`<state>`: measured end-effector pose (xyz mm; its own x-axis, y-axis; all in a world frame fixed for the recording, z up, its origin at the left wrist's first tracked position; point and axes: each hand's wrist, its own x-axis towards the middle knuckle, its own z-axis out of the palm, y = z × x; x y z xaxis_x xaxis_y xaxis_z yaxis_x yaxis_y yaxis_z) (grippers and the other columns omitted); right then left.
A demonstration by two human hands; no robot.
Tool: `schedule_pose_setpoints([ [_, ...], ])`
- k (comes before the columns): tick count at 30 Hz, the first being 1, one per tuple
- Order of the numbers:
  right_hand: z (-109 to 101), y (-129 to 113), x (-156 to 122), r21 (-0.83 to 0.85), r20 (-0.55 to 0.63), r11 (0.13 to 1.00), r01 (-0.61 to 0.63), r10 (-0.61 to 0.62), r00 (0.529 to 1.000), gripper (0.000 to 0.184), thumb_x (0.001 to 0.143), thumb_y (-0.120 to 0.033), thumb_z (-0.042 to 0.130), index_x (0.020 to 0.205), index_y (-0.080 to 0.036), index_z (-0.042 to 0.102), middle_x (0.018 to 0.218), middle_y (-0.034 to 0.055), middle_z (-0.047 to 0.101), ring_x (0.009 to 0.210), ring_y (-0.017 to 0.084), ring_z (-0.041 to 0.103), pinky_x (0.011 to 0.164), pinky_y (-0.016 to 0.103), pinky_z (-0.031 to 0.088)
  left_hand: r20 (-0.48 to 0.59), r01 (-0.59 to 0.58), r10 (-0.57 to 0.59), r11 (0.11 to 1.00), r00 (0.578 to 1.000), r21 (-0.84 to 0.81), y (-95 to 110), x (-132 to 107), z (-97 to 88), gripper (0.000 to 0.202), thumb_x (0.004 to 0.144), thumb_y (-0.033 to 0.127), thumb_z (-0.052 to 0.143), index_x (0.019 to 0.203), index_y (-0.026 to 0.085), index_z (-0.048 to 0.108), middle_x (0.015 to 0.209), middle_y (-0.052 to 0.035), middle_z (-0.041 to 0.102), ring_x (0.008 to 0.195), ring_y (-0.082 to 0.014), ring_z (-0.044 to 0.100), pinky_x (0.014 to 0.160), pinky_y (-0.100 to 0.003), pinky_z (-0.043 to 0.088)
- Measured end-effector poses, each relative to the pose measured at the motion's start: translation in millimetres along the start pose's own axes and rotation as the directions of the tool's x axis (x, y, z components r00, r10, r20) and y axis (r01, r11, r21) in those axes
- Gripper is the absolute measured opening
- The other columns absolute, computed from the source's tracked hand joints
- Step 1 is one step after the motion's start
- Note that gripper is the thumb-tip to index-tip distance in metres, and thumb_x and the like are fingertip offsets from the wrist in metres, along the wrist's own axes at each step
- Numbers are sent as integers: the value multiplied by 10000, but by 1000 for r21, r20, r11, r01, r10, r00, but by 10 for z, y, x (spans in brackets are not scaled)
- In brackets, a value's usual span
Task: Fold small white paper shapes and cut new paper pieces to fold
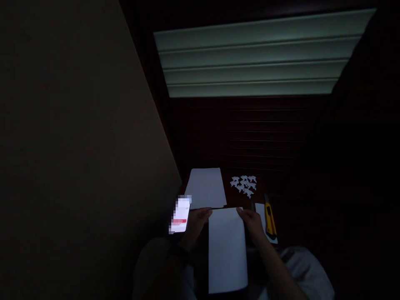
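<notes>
A white sheet of paper (pixel 227 250) hangs over my lap, its far edge at the near side of a dark table. My left hand (pixel 200 220) pinches its upper left corner between thumb and fingers. At the upper right corner, my right hand (pixel 250 221) grips the same sheet, thumb on top. Just left of my left hand is a phone (pixel 180 216) with a lit screen. A yellow utility knife (pixel 269 218) lies to the right of my right hand, partly over a strip of white paper (pixel 260 208).
A stack of white paper (pixel 206 187) lies at the back left of the table. Several small white folded or cut paper pieces (pixel 244 184) are piled to its right. A wall (pixel 93 146) rises on the left, and pale slats (pixel 250 58) show ahead. The room is dim.
</notes>
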<state>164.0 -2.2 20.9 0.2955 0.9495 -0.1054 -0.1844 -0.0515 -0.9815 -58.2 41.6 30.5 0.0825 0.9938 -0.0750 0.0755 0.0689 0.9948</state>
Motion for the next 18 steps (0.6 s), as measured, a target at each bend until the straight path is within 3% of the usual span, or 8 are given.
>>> schedule_pose_setpoints([
  [6, 34, -28, 325, -90, -10, 995, 35, -36, 999, 423, 662, -547, 642, 611, -128, 645, 567, 35, 614, 533, 157, 510, 501, 243, 377, -17, 24, -27, 987, 999, -159, 116, 81, 92, 509, 725, 434, 634, 1144, 149, 585, 1085, -106, 652, 944, -229, 629, 775, -337, 531],
  [9, -25, 26, 341, -29, 9, 1000, -11, 11, 1000, 389, 680, -519, 645, 676, -130, 666, 622, 40, 641, 560, 164, 534, 518, 249, 392, -47, 28, -31, 998, 998, -52, 100, 98, 127, 495, 708, 426, 644, 1117, 150, 607, 1053, -100, 666, 915, -231, 639, 760, -339, 531],
  [14, -43, 26, 332, 53, 23, 995, -82, 81, 996, 360, 674, -492, 665, 721, -136, 671, 676, 49, 657, 593, 177, 561, 548, 261, 418, -93, -58, 81, 971, 992, 232, 146, 104, 138, 375, 732, 416, 608, 1039, 207, 658, 920, -40, 706, 859, -213, 651, 785, -326, 509],
  [18, -26, -45, 349, 30, 9, 996, -89, 88, 996, 377, 657, -516, 669, 679, -140, 657, 635, 35, 639, 565, 164, 543, 534, 253, 408, -26, -100, 112, 954, 993, 282, 244, 127, 111, 389, 740, 404, 600, 1078, 213, 631, 873, -24, 707, 785, -189, 653, 706, -293, 516],
])
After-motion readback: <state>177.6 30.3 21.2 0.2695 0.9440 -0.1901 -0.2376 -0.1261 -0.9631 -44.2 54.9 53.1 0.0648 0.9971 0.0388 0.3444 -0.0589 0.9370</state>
